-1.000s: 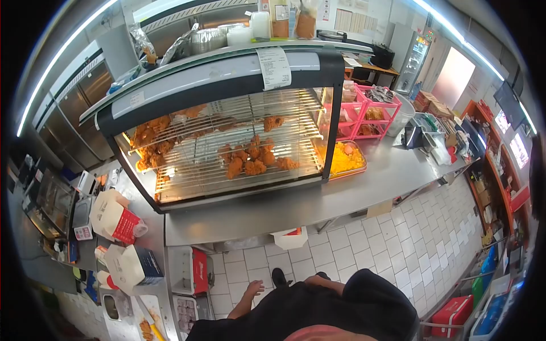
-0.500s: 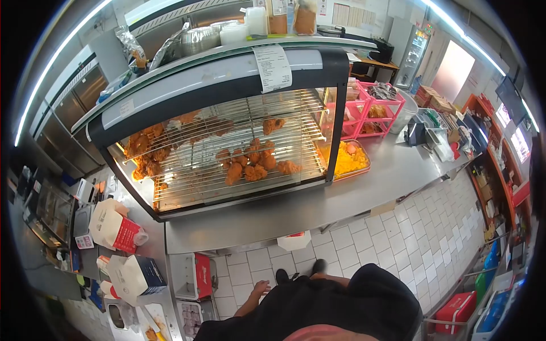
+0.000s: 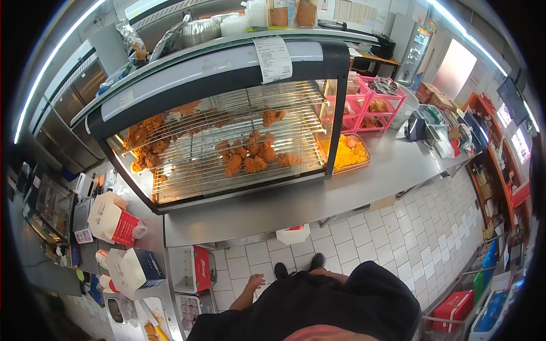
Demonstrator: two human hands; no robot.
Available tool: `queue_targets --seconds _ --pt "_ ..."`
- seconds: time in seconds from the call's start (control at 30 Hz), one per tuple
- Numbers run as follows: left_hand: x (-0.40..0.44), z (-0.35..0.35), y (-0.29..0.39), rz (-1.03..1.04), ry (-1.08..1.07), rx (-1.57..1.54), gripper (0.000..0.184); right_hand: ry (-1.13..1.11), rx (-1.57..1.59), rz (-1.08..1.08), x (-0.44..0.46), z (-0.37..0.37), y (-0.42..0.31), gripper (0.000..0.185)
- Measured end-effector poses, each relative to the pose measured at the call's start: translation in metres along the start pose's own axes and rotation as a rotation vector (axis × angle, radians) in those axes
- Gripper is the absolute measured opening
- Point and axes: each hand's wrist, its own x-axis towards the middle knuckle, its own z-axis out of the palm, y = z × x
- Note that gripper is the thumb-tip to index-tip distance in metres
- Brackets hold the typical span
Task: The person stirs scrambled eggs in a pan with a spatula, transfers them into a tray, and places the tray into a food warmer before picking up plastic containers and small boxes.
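Observation:
My left hand (image 3: 255, 281) hangs low beside my black shirt, above the tiled floor. Its fingers are apart and nothing is in them. Close to my shoes, my right hand (image 3: 320, 272) is mostly covered by the shirt, so its fingers do not show clearly. Neither hand touches the steel counter (image 3: 250, 219). On that counter stands a glass display warmer (image 3: 215, 206), with several pieces of fried chicken (image 3: 254, 152) on its wire racks. A tray of yellow food (image 3: 351, 152) sits at the warmer's right side.
Take-out boxes (image 3: 132, 273) stand on the left counter. A yellow-handled knife (image 3: 151, 316) lies near chicken pieces at the lower left. Pink racks (image 3: 377, 111) stand right of the warmer. A red box (image 3: 453, 310) is at the lower right; below the counter is a white box (image 3: 293, 234).
The view has shifted slightly, so the warmer sits a little higher in it. My left hand appears slightly further left and higher. Nothing was taken hold of or let go.

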Motion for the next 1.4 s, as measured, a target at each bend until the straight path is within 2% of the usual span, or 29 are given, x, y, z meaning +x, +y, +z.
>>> queue_targets --seconds 0.33,0.5,0.6,0.67,0.77,0.8,0.9,1.03,1.1,1.13,1.17,1.2,1.23,1.27,1.3,1.33,1.37,1.4 --pt "-0.008 0.01 0.008 0.004 0.007 -0.005 0.048 0.012 -0.053 0.048 -0.001 -0.001 -0.006 0.051" --pt "0.012 0.016 -0.011 0.016 -0.017 -0.043 0.047 0.058 -0.093 0.114 -0.016 -0.017 -0.028 0.053" --pt "-0.011 0.022 -0.002 0.039 0.005 0.107 0.046 0.096 -0.12 0.213 -0.054 -0.036 -0.065 0.053" --pt "-0.024 0.026 0.001 0.036 0.007 0.13 0.045 0.101 -0.09 0.244 -0.061 -0.043 -0.065 0.054" --pt "-0.04 0.028 0.017 0.059 -0.027 0.124 0.045 -0.034 -0.09 -0.132 0.091 0.023 0.122 0.061" --pt "-0.037 0.027 0.015 0.072 -0.045 0.114 0.045 -0.063 0.303 0.253 0.084 0.015 0.12 0.078" --pt "-0.036 0.029 0.015 0.027 -0.157 0.128 0.046 -0.128 0.778 0.452 0.025 -0.004 0.1 0.079" --pt "-0.034 0.026 0.051 -0.214 -0.517 0.172 0.047 -0.068 0.635 0.522 0.001 -0.026 0.118 0.073" --pt "-0.049 0.011 0.102 -0.223 -0.679 0.257 0.047 -0.083 0.619 0.54 -0.002 -0.037 0.135 0.068" --pt "-0.067 -0.001 0.14 -0.168 -0.733 0.323 0.047 -0.035 0.629 0.506 0.0 -0.036 0.143 0.064" --pt "-0.099 -0.013 0.187 0.052 -0.767 0.425 0.048 0.016 0.637 0.472 0.005 -0.039 0.153 0.06" --pt "-0.106 -0.031 0.225 0.359 -0.704 0.513 0.047 0.07 0.642 0.436 0.01 -0.046 0.159 0.057" --pt "-0.122 -0.049 0.277 0.381 -0.6 0.437 0.046 0.116 0.718 0.43 0.015 -0.05 0.159 0.054" --pt "-0.185 -0.051 0.349 0.677 -0.43 0.761 0.047 0.154 0.794 0.423 0.017 -0.052 0.156 0.051" --pt "-0.275 -0.052 0.412 0.899 -0.541 0.46 0.047 0.192 0.867 0.417 0.014 -0.054 0.152 0.049" --pt "-0.302 -0.063 0.461 1.346 -0.314 0.76 0.046 0.186 0.876 0.406 0.011 -0.057 0.147 0.047" --pt "-0.36 -0.06 0.506 1.328 -0.481 0.473 0.046 0.167 0.87 0.418 0.015 -0.056 0.147 0.048" --pt "-0.39 -0.062 0.548 1.49 -0.432 0.451 0.046 0.125 0.827 0.419 0.024 -0.054 0.153 0.047"
